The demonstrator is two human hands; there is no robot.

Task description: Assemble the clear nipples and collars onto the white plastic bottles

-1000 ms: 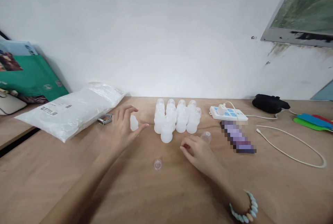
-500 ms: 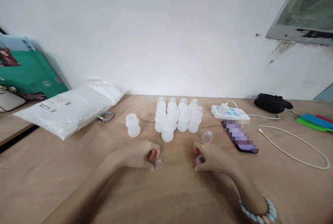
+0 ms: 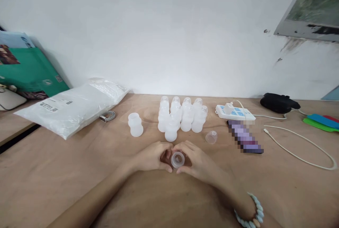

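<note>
My left hand (image 3: 156, 157) and my right hand (image 3: 196, 162) meet just in front of the bottles, fingers curled. Between them is a clear screw ring (image 3: 177, 160), gripped by my right hand. A small clear bottle nipple (image 3: 178, 159) shows inside the ring's opening; my left fingertips are at its side, partly hidden. Behind my hands stand several frosted baby bottles (image 3: 171, 132) with clear domed tops. One open-topped bottle (image 3: 135, 125) stands apart to the left. A loose clear dome cap (image 3: 211, 137) lies beyond my right hand.
A white plastic mailing bag (image 3: 79, 104) and a watch-like band (image 3: 107, 116) lie on the left. On the right are a power strip (image 3: 235, 112), a phone (image 3: 245, 138), a white cable (image 3: 302, 150), a black pouch (image 3: 279, 103) and coloured flat pieces (image 3: 321, 122).
Both hands have moved inward and now meet. The ring in my right hand has come over to the nipple that my left hand holds. The bottles and dome cap stay put.
</note>
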